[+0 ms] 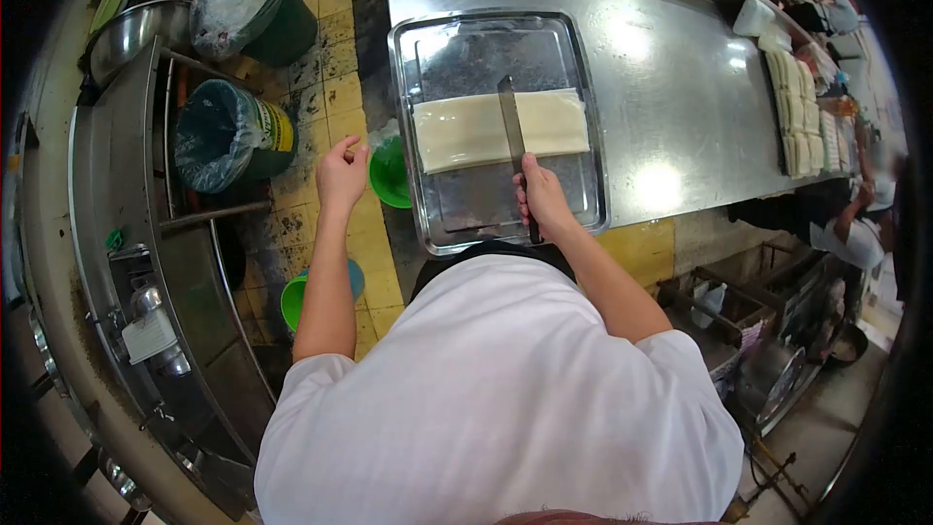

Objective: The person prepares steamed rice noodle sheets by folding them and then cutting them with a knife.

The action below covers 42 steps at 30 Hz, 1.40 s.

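My right hand (pixel 545 200) is wrapped round the dark handle of a long knife (pixel 511 122). Its blade points away from me and crosses over a pale, smooth slab that looks like dough (pixel 462 131). The slab lies crosswise in a metal tray (pixel 447 206) at the left end of the steel counter. Off to the left of the tray, my left hand (pixel 342 173) hangs in the air over the floor, fingers loosely bent and apart, holding nothing.
A green basin (pixel 390 173) sits low beside the tray's left edge. Lined bins (pixel 216 141) stand on the yellow tiled floor (pixel 345 73). Along the counter's far right are stacked pale packs (pixel 792 117). Another person (pixel 855 233) is at the right.
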{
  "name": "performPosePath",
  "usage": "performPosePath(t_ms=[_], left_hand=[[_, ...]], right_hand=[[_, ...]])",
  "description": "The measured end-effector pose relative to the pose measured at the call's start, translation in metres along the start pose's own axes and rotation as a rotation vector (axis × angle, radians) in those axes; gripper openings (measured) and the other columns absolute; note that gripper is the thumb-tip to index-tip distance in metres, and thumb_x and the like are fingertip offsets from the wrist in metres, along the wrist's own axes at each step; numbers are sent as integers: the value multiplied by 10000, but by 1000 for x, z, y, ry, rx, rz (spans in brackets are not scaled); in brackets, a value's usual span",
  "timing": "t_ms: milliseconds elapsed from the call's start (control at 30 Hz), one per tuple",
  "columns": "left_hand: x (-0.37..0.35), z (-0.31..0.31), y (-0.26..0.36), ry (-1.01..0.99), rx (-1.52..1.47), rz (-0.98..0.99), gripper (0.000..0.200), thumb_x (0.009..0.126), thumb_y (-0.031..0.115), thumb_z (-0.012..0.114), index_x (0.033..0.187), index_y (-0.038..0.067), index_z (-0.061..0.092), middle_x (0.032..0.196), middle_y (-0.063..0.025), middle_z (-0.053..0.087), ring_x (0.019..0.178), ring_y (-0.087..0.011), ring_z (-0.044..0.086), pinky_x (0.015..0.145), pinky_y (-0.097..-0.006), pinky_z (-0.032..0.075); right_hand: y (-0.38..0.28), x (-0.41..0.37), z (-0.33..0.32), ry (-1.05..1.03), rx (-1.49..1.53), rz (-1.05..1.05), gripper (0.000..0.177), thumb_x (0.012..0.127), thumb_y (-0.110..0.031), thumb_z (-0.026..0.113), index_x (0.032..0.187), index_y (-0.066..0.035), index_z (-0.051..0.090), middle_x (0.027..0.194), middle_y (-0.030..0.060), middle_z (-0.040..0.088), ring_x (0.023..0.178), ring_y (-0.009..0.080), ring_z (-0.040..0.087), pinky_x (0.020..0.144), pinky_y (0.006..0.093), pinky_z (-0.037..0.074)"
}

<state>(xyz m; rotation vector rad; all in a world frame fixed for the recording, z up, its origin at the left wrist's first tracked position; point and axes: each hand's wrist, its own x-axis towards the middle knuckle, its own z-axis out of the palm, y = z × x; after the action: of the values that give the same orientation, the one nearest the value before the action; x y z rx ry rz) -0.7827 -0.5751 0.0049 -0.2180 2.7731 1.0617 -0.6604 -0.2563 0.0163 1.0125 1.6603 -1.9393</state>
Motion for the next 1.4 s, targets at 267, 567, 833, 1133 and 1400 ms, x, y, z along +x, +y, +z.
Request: performPosePath(t_ms=[267, 567, 833, 1133, 1400], left_hand=[[10, 7, 8, -8, -11, 39, 330, 898, 238, 699, 1169, 51, 715, 752, -108, 696, 690, -201, 666, 685, -344, 522], [37, 68, 99, -132, -136, 374, 357, 896, 300, 698, 1157, 56, 712, 980, -156, 727, 854, -282, 710, 787, -380, 544], [43, 133, 172, -365, -223, 435, 397, 877, 327, 719, 1170, 58, 713, 1159, -210, 685, 961, -322, 707, 877, -388, 544], [47, 151, 166, -350, -241, 398, 312, 845, 283, 738, 1063, 61, 755, 1000, -180, 741, 953, -306, 717, 877, -380, 546], [61, 146, 170, -411, -151, 327, 379, 867, 335, 727, 1144, 76, 731, 1073, -173, 732, 1004, -311, 704, 912, -386, 535]], right_hand=[[1, -2, 2, 17, -13, -11, 618, 1026, -588, 404, 968, 5, 567, 608, 11, 446, 453, 124, 416, 397, 304, 362], [10, 2, 2, 35, -66, -46, 595, 1021, -600, 413, 964, -24, 549, 614, 9, 457, 461, 119, 417, 400, 299, 373], [17, 1, 5, 90, -202, -146, 665, 1042, -574, 359, 940, 37, 601, 615, 76, 523, 458, 177, 526, 417, 343, 431], [48, 33, 1, 141, -266, -235, 592, 1034, -581, 389, 922, -19, 538, 569, 22, 440, 417, 146, 438, 371, 324, 366], [-21, -5, 6, -6, -57, 32, 526, 1033, -553, 429, 900, -55, 532, 607, 10, 462, 453, 143, 451, 393, 311, 382]])
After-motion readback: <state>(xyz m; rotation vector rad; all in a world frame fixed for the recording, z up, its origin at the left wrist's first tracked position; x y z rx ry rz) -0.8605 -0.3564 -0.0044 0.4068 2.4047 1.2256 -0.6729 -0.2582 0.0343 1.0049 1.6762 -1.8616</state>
